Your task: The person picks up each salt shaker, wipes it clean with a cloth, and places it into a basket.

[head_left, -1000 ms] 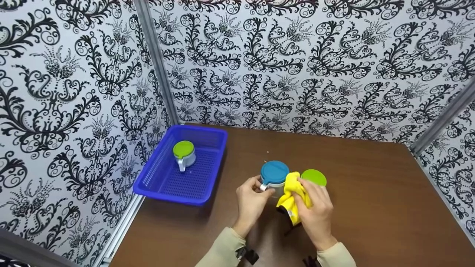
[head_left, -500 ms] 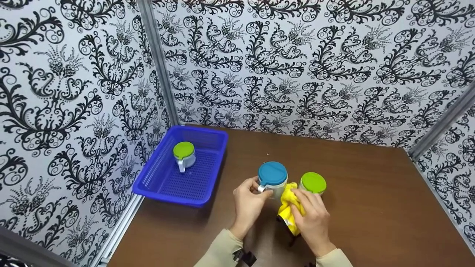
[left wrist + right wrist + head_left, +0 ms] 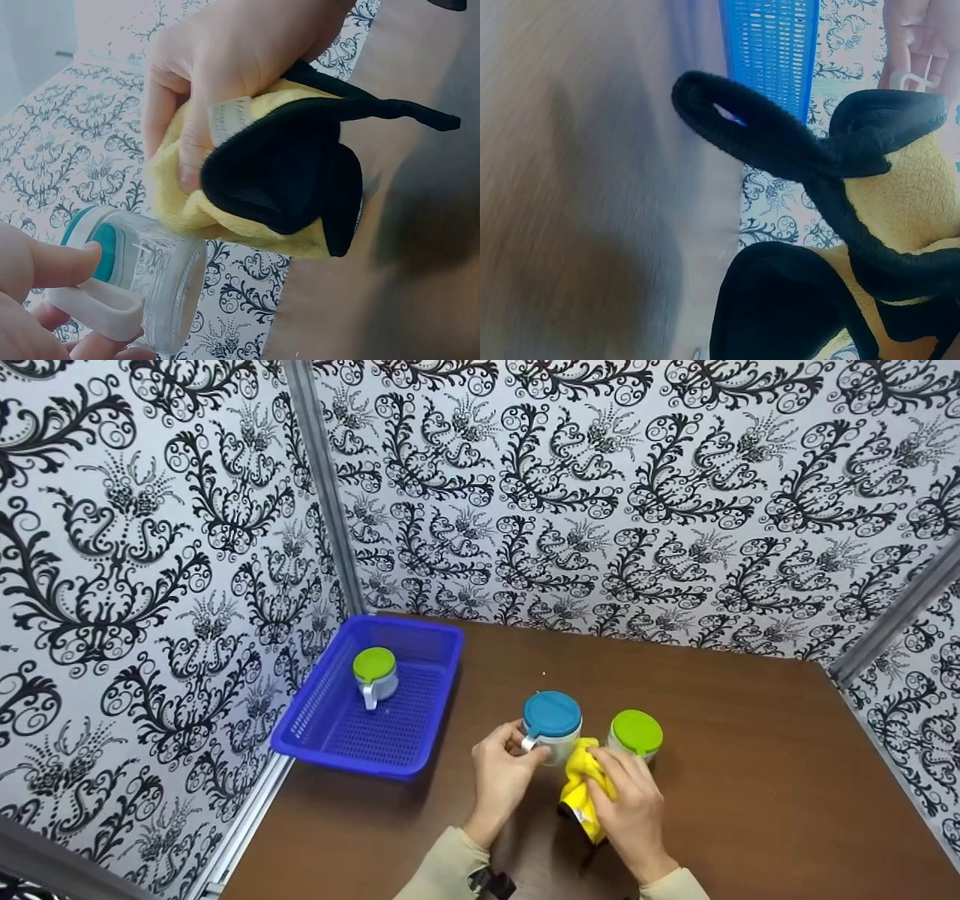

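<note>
My left hand (image 3: pixel 501 772) grips the white handle (image 3: pixel 105 309) of a clear jar (image 3: pixel 171 289) topped by a blue lid (image 3: pixel 553 714). Thumb and fingers close round that handle in the left wrist view. Bunched in my right hand (image 3: pixel 631 806) is a yellow cloth (image 3: pixel 583 781) with black edging, right at the jar's side. A black loop (image 3: pixel 742 124) hangs off the cloth, and a small white label (image 3: pixel 231 120) shows near the thumb. Just beyond the right hand stands another jar with a green lid (image 3: pixel 636 731), its lower part partly hidden.
To the left, a blue perforated basket (image 3: pixel 341 763) holds a green-lidded jar (image 3: pixel 375 675) with a white handle. Patterned walls (image 3: pixel 570 510) enclose the brown table (image 3: pixel 765 780) at the back and sides. A tiny white speck lies behind the blue-lidded jar.
My right hand and the cloth have slid down the jar's side toward me, uncovering more of the green-lidded jar behind. My left hand keeps its hold on the handle.
</note>
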Demonstrator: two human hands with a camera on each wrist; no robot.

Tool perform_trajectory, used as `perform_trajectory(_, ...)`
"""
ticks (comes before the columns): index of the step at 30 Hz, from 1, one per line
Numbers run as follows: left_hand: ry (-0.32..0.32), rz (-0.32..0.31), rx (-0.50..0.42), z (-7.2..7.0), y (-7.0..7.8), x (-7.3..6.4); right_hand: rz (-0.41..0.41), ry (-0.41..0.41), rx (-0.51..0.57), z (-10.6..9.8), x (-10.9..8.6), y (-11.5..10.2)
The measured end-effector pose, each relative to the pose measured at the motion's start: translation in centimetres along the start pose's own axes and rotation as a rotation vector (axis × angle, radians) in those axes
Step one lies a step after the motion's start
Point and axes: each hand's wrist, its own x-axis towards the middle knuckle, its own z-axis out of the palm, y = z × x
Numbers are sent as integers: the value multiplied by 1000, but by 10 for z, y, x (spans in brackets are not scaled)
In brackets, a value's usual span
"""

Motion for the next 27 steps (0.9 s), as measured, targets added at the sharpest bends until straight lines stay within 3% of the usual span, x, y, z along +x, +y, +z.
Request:
perform_trajectory(8, 6, 40, 67, -1, -3, 1, -12, 53, 76, -2, 5, -3)
perform_trajectory(19, 7, 20, 49, -7, -8, -2, 7, 97, 88, -13, 23, -9)
perform_trajectory(27, -7, 72, 44, -8, -5, -7, 0, 82, 77, -14, 30, -13)
